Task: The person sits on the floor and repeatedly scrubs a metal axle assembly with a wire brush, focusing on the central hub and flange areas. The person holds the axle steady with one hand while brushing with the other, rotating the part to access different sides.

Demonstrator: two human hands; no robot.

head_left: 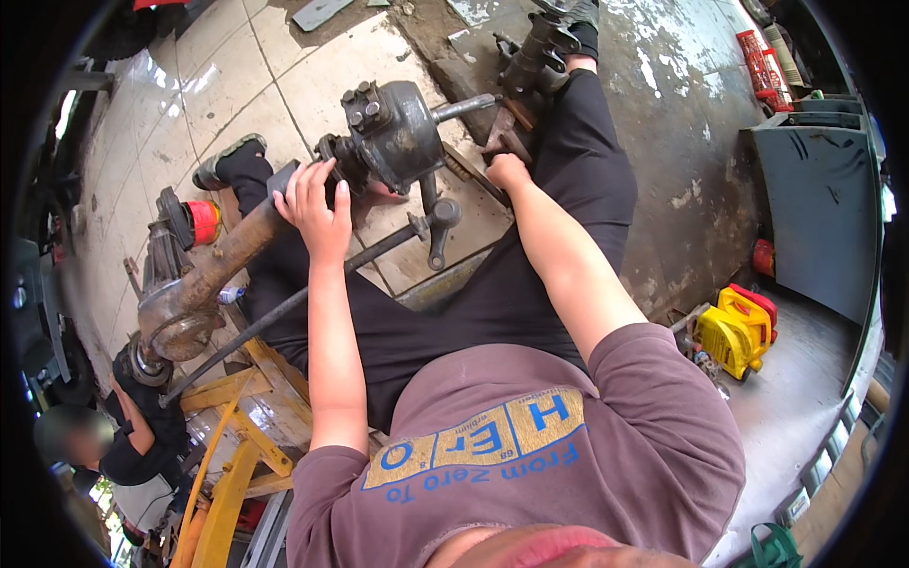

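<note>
A rusty vehicle axle [239, 239] lies across in front of me, its rounded differential housing [180, 327] at the left. At its near-centre end sits a dark, greasy wheel hub [402, 137] with a bolted block on top. My left hand [317, 210] lies on the axle's end beside the hub, fingers spread and holding nothing. Right of the hub, my right hand [509, 172] is closed next to a reddish-brown metal piece [502, 135]; what it grips is mostly hidden. A long steel rod [284, 301] runs below the axle to a jointed arm [441, 229].
Between my legs is tiled floor [227, 85]. A red cylinder [203, 221] stands by the axle. Yellow wooden frames [232, 454] are at lower left, near another person [142, 445]. Right are yellow jugs [734, 331] and a grey cabinet [819, 208]. A dark metal part [530, 62] lies by my foot.
</note>
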